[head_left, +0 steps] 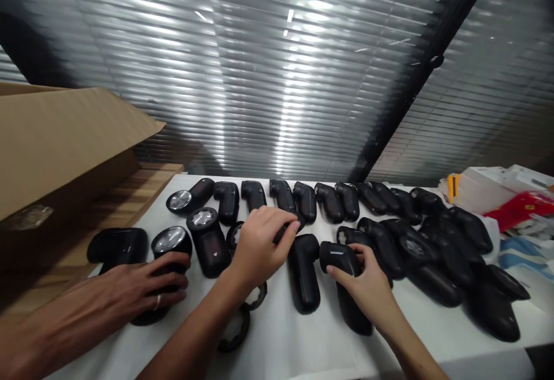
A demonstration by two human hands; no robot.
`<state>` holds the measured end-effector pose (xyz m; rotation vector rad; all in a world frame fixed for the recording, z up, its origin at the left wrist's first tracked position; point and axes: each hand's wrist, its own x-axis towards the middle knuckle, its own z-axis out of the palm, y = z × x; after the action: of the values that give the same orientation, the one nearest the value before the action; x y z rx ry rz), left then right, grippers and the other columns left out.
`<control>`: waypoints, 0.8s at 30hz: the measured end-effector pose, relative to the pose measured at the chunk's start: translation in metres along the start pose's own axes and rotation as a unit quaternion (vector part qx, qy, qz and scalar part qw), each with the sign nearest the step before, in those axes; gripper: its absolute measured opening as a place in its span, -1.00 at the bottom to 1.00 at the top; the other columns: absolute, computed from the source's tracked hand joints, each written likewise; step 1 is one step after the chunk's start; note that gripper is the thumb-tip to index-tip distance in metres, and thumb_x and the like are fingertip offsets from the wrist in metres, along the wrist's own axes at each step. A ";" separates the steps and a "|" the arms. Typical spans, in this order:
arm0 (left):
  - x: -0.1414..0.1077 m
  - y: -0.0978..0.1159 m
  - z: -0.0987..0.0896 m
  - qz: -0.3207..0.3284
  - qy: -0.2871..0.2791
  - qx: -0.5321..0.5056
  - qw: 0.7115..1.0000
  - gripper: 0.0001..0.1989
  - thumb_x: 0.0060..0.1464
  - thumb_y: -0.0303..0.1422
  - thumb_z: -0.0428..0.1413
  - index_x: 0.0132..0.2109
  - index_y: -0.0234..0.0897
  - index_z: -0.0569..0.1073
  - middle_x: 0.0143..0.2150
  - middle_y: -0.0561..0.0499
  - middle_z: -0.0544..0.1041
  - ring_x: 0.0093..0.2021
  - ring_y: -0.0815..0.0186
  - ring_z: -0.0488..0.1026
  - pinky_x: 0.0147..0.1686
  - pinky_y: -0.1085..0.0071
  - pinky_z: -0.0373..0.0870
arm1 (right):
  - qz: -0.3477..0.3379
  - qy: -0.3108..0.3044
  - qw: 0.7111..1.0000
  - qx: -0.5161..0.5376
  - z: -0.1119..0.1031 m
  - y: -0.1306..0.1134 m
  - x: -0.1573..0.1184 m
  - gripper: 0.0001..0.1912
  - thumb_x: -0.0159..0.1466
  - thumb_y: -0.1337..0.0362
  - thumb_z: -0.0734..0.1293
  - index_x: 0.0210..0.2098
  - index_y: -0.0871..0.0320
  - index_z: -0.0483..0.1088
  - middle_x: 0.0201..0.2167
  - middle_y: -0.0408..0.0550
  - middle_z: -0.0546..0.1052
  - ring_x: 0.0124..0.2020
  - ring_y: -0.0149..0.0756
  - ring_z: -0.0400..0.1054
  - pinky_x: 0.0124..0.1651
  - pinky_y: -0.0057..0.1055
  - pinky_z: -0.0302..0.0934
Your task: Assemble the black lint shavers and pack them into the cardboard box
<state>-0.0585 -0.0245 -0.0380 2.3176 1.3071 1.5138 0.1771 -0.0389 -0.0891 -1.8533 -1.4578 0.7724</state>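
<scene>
My right hand point(363, 276) is wrapped around a black L-shaped fabric shaver point(341, 259), its head tilted up and its handle pointing toward me. My left hand point(264, 241) pinches a small black rounded part point(285, 228) between thumb and fingers, mostly hidden by the hand. Between my hands another black fabric shaver point(304, 276) lies on the white table. Below my left wrist lie black rings with scalloped inner edges, one ring point(236, 331) nearest me. Left of my forearm a shaver point(210, 247) shows its round metal grille.
Another person's hand point(160, 287), with a ring, rests on a shaver point(172, 241) at left. A row of shavers point(283, 195) lines the back; more are heaped at right point(437, 247). An open cardboard box point(73, 137) stands left. Metal blinds point(259, 68) rise behind.
</scene>
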 end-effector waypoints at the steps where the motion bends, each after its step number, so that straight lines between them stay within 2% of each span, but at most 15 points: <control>1: 0.000 -0.004 0.000 -0.002 -0.012 0.024 1.000 -0.88 0.26 -0.42 0.08 -0.15 -0.30 0.51 -0.22 -0.07 0.57 -0.18 0.18 0.45 -0.12 0.18 0.29 | -0.004 0.009 1.000 -0.021 0.001 -0.002 0.000 -0.31 0.04 -0.07 0.44 0.04 0.12 0.24 -0.02 0.10 0.45 0.02 0.02 0.36 0.05 -0.15 0.20; 3: -0.001 -0.011 0.002 -0.004 -0.041 0.061 0.997 -0.88 0.23 -0.45 0.08 -0.12 -0.30 0.51 -0.21 -0.08 0.57 -0.18 0.14 0.43 -0.13 0.15 0.24 | -0.008 0.018 0.998 -0.067 0.001 -0.006 -0.002 -0.32 0.08 -0.14 0.38 0.05 0.14 0.26 -0.01 0.15 0.47 0.04 0.07 0.36 0.03 -0.13 0.20; 5: -0.002 -0.015 0.003 -0.002 -0.061 0.083 0.995 -0.86 0.23 -0.49 0.06 -0.14 -0.31 0.50 -0.22 -0.07 0.56 -0.20 0.15 0.42 -0.16 0.17 0.23 | -0.003 0.014 0.993 -0.118 0.000 -0.009 -0.003 -0.28 0.12 -0.23 0.31 0.07 0.15 0.30 -0.04 0.20 0.51 0.01 0.21 0.38 -0.04 -0.04 0.21; 8: 0.001 -0.015 0.003 0.004 -0.070 0.099 0.993 -0.85 0.23 -0.50 0.02 -0.15 -0.31 0.49 -0.26 -0.06 0.55 -0.24 0.18 0.40 -0.19 0.21 0.24 | -0.009 0.000 0.985 -0.174 -0.001 -0.010 -0.005 -0.22 0.14 -0.30 0.23 0.12 0.16 0.35 0.01 0.25 0.50 -0.01 0.35 0.39 -0.08 0.06 0.19; 11: 0.005 -0.010 0.001 0.023 -0.074 0.102 0.992 -0.87 0.23 -0.48 0.03 -0.17 -0.29 0.49 -0.29 -0.04 0.54 -0.26 0.20 0.41 -0.22 0.24 0.25 | -0.029 -0.007 0.977 -0.209 -0.002 -0.008 -0.006 -0.22 0.17 -0.30 0.18 0.15 0.14 0.34 0.13 0.20 0.40 0.04 0.28 0.39 -0.05 0.01 0.22; 13: 0.008 -0.004 0.000 0.038 -0.077 0.098 0.992 -0.89 0.23 -0.46 0.05 -0.18 -0.28 0.49 -0.30 -0.02 0.55 -0.27 0.22 0.43 -0.24 0.27 0.25 | -0.012 -0.012 0.972 -0.234 -0.003 -0.007 -0.006 -0.17 0.18 -0.33 0.15 0.23 0.09 0.26 0.14 0.14 0.40 0.04 0.24 0.39 -0.06 -0.02 0.23; 17: 0.008 0.010 -0.004 0.053 -0.077 0.092 0.991 -0.89 0.23 -0.44 0.05 -0.23 -0.28 0.48 -0.34 0.01 0.55 -0.34 0.26 0.42 -0.29 0.30 0.26 | 0.035 -0.061 0.963 -0.260 -0.006 -0.006 -0.005 -0.11 0.20 -0.39 0.05 0.32 0.02 0.11 0.04 0.13 0.51 0.01 0.29 0.40 -0.06 -0.01 0.20; 19: 0.007 0.018 -0.008 0.059 -0.077 0.092 0.991 -0.87 0.23 -0.43 0.05 -0.24 -0.29 0.49 -0.35 0.01 0.54 -0.35 0.27 0.42 -0.31 0.31 0.27 | 0.021 -0.075 0.963 -0.258 -0.006 -0.004 -0.005 -0.13 0.22 -0.37 0.02 0.31 0.05 0.12 0.02 0.15 0.52 -0.01 0.31 0.40 -0.05 -0.01 0.19; 22: 0.003 0.030 -0.017 0.070 -0.086 0.096 0.989 -0.88 0.22 -0.41 0.06 -0.24 -0.28 0.49 -0.37 0.02 0.54 -0.38 0.30 0.42 -0.33 0.33 0.28 | -0.026 -0.044 0.968 -0.246 -0.003 0.002 -0.004 -0.19 0.24 -0.34 0.03 0.27 0.05 0.17 0.15 0.09 0.42 -0.04 0.25 0.41 -0.07 -0.01 0.21; 24: -0.002 0.035 -0.025 0.072 -0.095 0.106 0.987 -0.90 0.20 -0.41 0.08 -0.25 -0.27 0.49 -0.39 0.04 0.53 -0.39 0.32 0.43 -0.33 0.35 0.30 | -0.050 0.006 0.970 -0.238 -0.002 0.006 -0.006 -0.27 0.24 -0.32 0.08 0.20 0.00 0.25 0.10 0.00 0.43 -0.12 0.14 0.44 -0.18 -0.07 0.26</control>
<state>-0.0575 -0.0572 -0.0098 2.6640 1.3364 1.2001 0.1810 -0.0458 -0.0927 -2.0978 -1.8311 0.3779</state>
